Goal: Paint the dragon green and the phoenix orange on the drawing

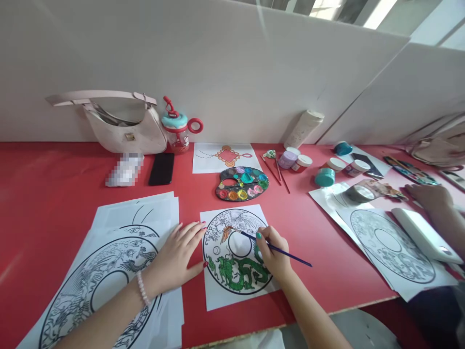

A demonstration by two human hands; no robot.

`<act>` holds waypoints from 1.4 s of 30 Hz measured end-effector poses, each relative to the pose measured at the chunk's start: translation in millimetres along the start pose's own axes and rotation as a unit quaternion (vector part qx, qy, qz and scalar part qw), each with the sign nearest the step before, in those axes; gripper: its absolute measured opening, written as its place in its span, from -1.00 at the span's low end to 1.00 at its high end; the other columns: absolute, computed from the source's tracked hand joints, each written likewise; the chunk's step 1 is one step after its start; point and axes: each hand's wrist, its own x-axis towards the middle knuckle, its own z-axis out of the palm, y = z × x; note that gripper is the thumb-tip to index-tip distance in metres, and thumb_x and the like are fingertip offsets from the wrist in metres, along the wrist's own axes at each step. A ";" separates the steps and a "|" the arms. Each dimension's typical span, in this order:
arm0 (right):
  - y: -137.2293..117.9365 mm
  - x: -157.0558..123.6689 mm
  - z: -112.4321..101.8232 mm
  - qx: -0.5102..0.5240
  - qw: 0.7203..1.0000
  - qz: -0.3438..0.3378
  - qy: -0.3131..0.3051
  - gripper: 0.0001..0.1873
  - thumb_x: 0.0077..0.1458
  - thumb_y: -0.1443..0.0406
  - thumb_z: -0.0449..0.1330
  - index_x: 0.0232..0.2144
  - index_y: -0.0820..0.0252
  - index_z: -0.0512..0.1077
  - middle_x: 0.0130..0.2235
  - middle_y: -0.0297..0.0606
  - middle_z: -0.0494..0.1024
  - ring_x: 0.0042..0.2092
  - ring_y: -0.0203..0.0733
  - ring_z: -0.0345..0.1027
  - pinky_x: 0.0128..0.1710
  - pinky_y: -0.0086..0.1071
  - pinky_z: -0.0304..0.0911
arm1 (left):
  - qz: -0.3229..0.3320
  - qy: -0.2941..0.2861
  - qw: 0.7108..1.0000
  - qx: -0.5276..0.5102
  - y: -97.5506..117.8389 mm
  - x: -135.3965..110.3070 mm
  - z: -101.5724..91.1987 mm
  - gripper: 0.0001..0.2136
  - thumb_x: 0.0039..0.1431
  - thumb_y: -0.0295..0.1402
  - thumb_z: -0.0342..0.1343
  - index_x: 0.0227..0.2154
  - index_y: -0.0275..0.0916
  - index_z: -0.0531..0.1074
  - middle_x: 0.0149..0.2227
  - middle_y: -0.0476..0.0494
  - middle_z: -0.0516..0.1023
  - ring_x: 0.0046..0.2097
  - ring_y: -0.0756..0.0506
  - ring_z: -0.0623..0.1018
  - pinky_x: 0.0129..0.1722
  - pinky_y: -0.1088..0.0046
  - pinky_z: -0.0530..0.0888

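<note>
Between the fingers of my right hand point(274, 249) is a thin paintbrush point(286, 253) with a dark blue handle. Its tip meets the drawing sheet point(232, 300) at a bird wing painted orange. A green dragon fills the lower part of the sheet's round design, while much of the upper part is plain line work. My left hand point(183, 252) lies flat with fingers spread, its fingertips at the sheet's left edge. Under my left wrist and arm is a stack of printed sheets point(109, 242). Behind the drawing sits a paint palette point(236, 184) with several colours.
At the back stand a handbag point(125, 131), a drinking cup point(178, 133) and a white bottle point(305, 128). A black phone point(162, 168) lies left of a painted knot picture point(203, 162). Paint jars point(325, 177) and another person's hand point(430, 196) are at the right.
</note>
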 end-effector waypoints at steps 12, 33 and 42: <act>-3.5 1.6 -0.1 0.000 1.000 -0.016 0.000 -0.70 0.20 0.27 -0.01 -0.56 0.11 0.03 -0.62 -0.49 0.09 -0.59 -0.40 -0.05 -0.59 -0.50 -0.03 | -0.002 -0.003 1.000 0.000 0.0 0.0 -0.3 -0.33 0.25 0.07 -0.13 0.30 -0.18 -0.06 0.30 -0.19 0.13 0.27 -0.27 0.18 0.24 0.03 0.13; -0.3 -0.3 -2.2 -0.042 0.999 -0.015 0.029 -0.71 0.16 0.31 0.00 -0.57 0.11 0.01 -0.63 -0.50 0.06 -0.60 -0.40 -0.09 -0.60 -0.50 -0.06 | -0.001 -0.018 1.000 0.003 0.2 -0.1 -1.8 -0.34 0.27 0.04 -0.14 0.31 -0.20 -0.08 0.31 -0.19 0.10 0.29 -0.28 0.15 0.25 0.01 0.10; -0.9 0.6 -1.7 -0.028 0.999 -0.007 0.020 -0.69 0.18 0.27 -0.02 -0.57 0.11 0.00 -0.63 -0.49 0.06 -0.59 -0.39 -0.09 -0.60 -0.49 -0.06 | 0.005 -0.012 1.000 0.001 -0.2 0.3 -1.5 -0.34 0.27 0.05 -0.16 0.31 -0.19 -0.08 0.31 -0.20 0.11 0.27 -0.28 0.17 0.24 0.01 0.13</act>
